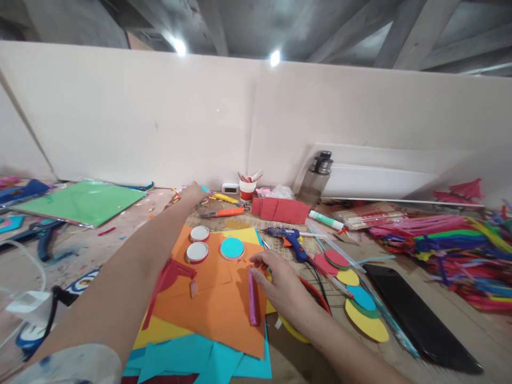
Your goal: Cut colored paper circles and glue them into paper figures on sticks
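Observation:
My left hand (195, 193) reaches far forward to the back of the table, with a small blue piece (205, 189) at its fingertips; the fingers are too small to make out well. My right hand (276, 274) is over the right edge of an orange sheet (216, 304), fingers curled beside the top of a purple pen (253, 298). Whether it grips the pen is unclear. On the sheet lie two white discs with red rims (197, 252), a blue-topped disc (232, 248) and red paper strips (166, 277). Blue sheets (180, 354) stick out below.
A glue gun (294, 240), orange cutter (224, 212), red paper stack (282, 209) and cup (247, 188) stand or lie behind. Coloured paper circles (362, 298), a black phone (420, 317) and pipe cleaners (460, 250) are rightward; a green sheet (86, 201) is leftward.

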